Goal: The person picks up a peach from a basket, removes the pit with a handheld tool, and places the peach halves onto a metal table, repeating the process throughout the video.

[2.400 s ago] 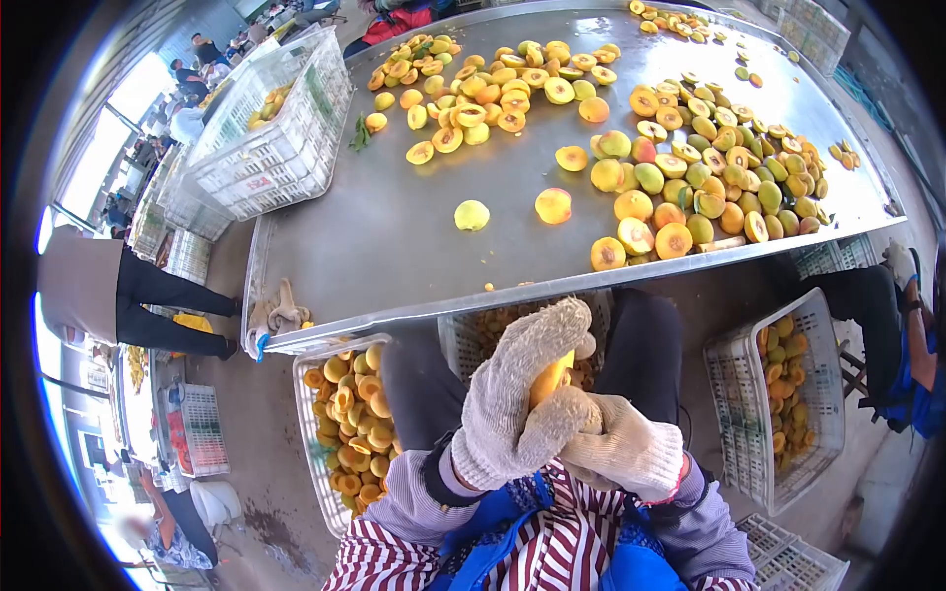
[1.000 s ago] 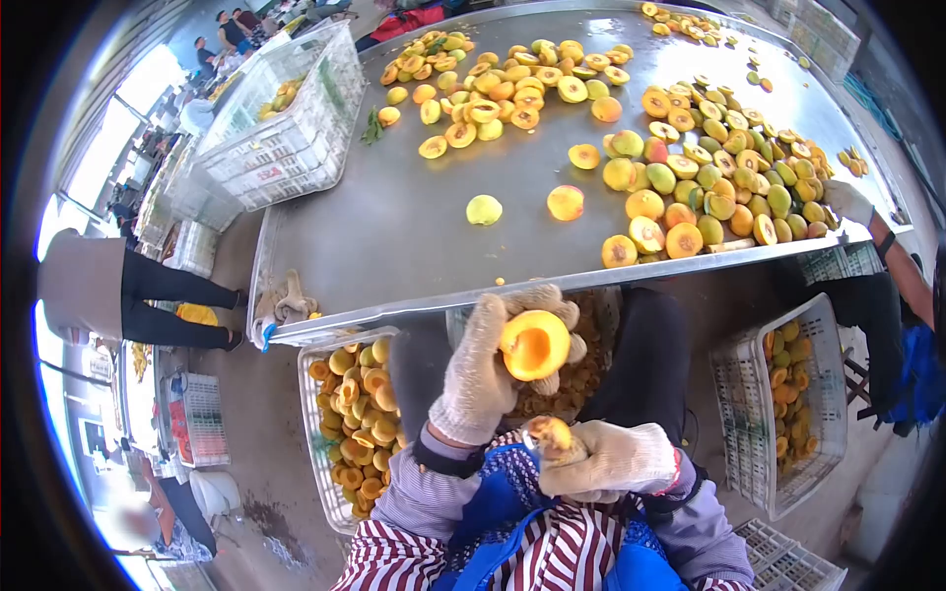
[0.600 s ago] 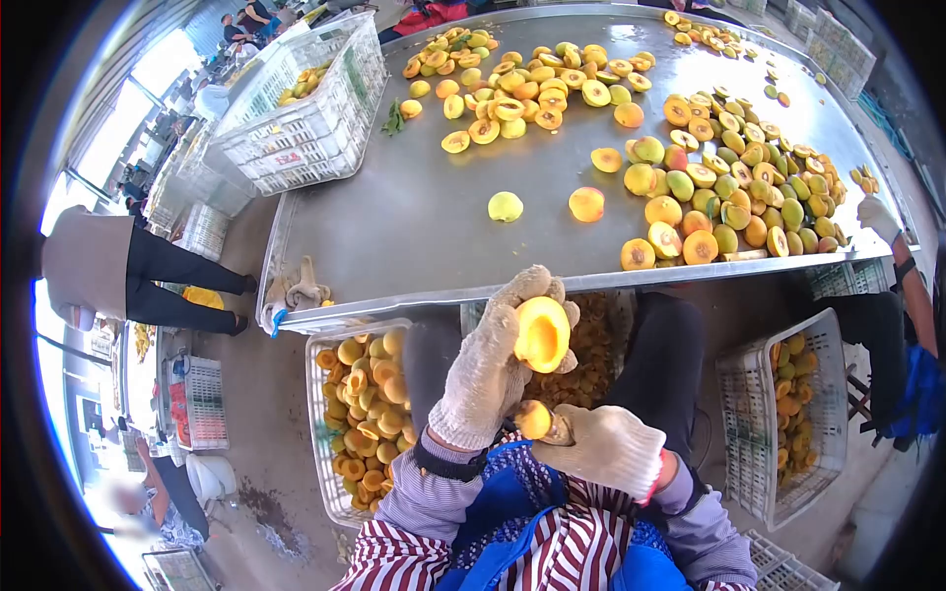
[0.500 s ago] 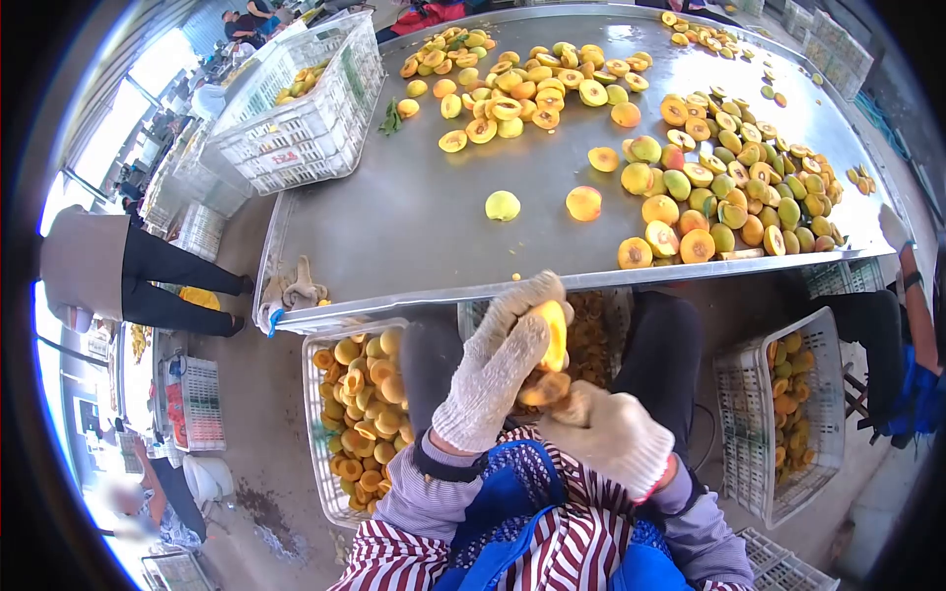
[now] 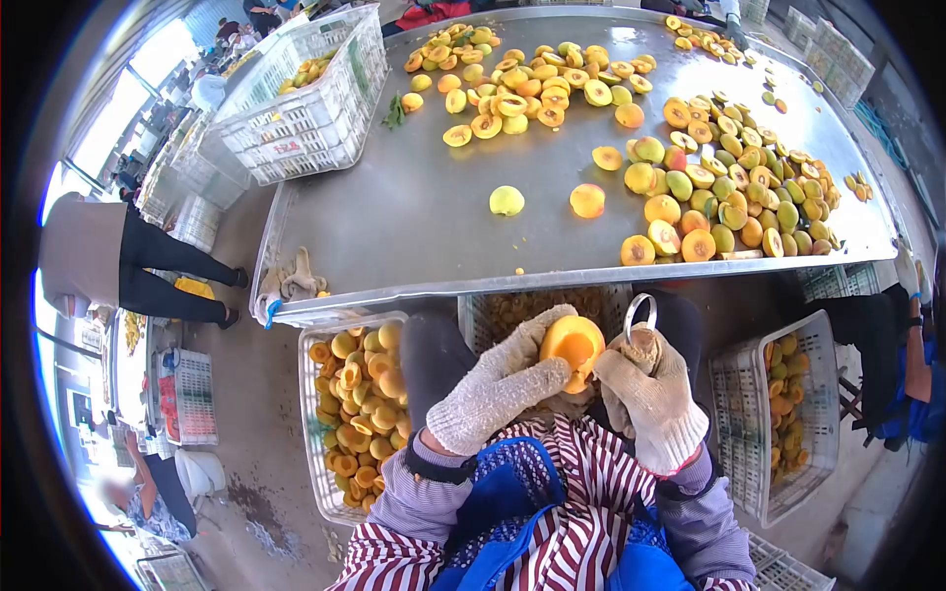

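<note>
Raised since earlier, the ring tool [image 5: 629,315] in the closed right hand [image 5: 658,399] nears the fruit half [image 5: 572,342] that the left hand [image 5: 498,389] pinches, coring seemingly needing steadiness.

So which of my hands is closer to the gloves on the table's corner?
Left. Your left hand holds a fruit half in front of you, to the right of the gloves; your right hand is farther right.

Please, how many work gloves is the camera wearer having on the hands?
2. One is on the left hand, holding a peach half; one on the right hand, holding a ring-shaped metal tool. Neither is hidden.
</note>
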A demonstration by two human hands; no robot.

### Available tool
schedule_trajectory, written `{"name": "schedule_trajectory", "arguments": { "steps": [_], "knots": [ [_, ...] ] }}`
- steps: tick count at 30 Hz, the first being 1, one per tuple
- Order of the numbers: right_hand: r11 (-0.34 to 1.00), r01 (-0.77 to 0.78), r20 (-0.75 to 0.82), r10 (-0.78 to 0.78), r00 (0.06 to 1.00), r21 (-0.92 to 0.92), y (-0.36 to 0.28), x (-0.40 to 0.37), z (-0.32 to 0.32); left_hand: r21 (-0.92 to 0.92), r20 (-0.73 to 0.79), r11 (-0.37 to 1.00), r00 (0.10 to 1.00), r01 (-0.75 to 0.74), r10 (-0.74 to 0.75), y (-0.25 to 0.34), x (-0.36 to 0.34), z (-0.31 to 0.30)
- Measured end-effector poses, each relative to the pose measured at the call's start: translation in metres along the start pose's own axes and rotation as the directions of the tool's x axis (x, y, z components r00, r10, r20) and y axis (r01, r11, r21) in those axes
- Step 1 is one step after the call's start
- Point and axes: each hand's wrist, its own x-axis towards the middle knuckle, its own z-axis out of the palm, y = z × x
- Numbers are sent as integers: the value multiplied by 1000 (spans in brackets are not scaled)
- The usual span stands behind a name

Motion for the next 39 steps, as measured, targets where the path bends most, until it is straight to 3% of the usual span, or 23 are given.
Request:
{"name": "schedule_trajectory", "arguments": {
  "steps": [2,3,4,5,7,8,9,10,11,14,18,21,24,26,28,29,31,32,33,35,36,37,39],
  "knots": [
    [969,149,-14,-155,988,-196,11,4,-2,35,-80,997,994,-68,70,-13,5,-10],
    [969,144,-10,-149,989,-199,15,2,-2,78,-154,988,978,-131,142,-17,6,-13],
    [923,209,17,-215,976,-324,19,-1,-3,-9,-251,988,957,-153,145,-19,5,-12],
    [856,272,54,-277,959,-440,23,-2,-2,-11,-258,988,955,-153,144,-13,3,-8],
    [796,327,93,-326,941,-509,26,-4,0,105,-454,994,891,20,30,0,-1,-2],
    [676,442,134,-458,879,-589,31,-3,1,131,-480,991,874,-21,82,-2,-1,-1],
    [531,536,185,-575,797,-656,35,0,2,131,-481,991,873,-19,80,-4,0,-1],
    [445,598,219,-650,727,-666,38,3,3,261,-450,960,866,-104,217,-7,1,-2],
    [447,596,216,-650,729,-667,37,5,4,383,-401,904,848,-189,347,-9,2,-2],
    [270,601,274,-702,658,-753,37,9,7,554,-290,802,852,-222,435,-16,1,-4],
    [203,565,271,-719,640,-800,40,12,6,558,-227,760,819,-333,526,-20,1,-1],
    [165,581,289,-740,607,-797,40,14,3,696,-94,536,679,-478,728,-20,4,-2],
    [106,572,288,-780,555,-814,45,22,-2,649,-127,592,699,-477,703,-25,2,-3],
    [118,550,272,-773,574,-827,41,18,-2,605,-145,629,710,-487,689,-27,-3,-2],
    [128,527,255,-765,592,-840,40,18,-3,261,-299,936,902,-238,312,-21,-13,5],
    [110,512,253,-770,586,-852,40,20,-7,261,-297,935,902,-238,312,-20,-14,7],
    [92,497,253,-774,581,-863,43,23,-9,15,-302,986,939,-167,164,-18,-17,10],
    [104,503,240,-784,572,-858,45,24,-9,-203,-249,975,968,-91,39,-15,-19,8],
    [113,509,230,-795,561,-853,47,26,-10,-204,-247,974,968,-93,41,-12,-23,9],
    [247,375,98,-707,700,-894,54,38,-20,-188,-64,979,995,-83,72,-7,-31,12],
    [338,415,44,-729,683,-844,60,42,-24,-59,-82,976,975,-210,205,-14,-31,12],
    [331,428,58,-731,680,-841,64,40,-24,-56,-92,974,972,-221,215,-16,-26,11],
    [619,497,2,-625,781,-608,53,20,-14,202,-286,948,910,-247,298,-18,-16,7]
  ]
}}
